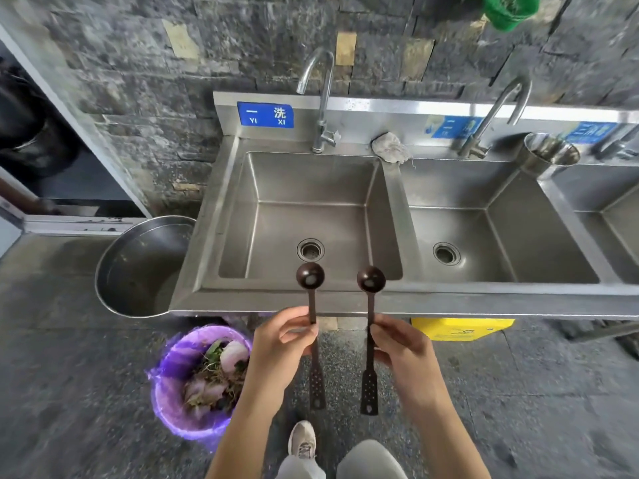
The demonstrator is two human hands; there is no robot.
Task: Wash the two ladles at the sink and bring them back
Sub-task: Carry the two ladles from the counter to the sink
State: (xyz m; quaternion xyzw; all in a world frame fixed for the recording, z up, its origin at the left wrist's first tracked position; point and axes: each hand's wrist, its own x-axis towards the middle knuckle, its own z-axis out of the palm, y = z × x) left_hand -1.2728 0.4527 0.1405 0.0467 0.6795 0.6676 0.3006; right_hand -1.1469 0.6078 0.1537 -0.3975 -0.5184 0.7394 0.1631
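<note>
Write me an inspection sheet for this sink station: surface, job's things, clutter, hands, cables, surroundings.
Surface: stainless steel sink unit; no water runs from the left curved steel tap or the right curved steel tap.
Job's things: two dark brown long-handled ladles, left ladle and right ladle, bowls over the left basin's front edge, a pale spot in each.
Clutter: crumpled grey rag on the back rim; steel cup further right.
Hands: left hand fingers pinch the left ladle's handle; right hand likewise pinches the right ladle's.
Cables: nothing seen.
Surroundings: dark stone wall; large round steel basin; purple-lined bin of food scraps; yellow box under the sink.
</note>
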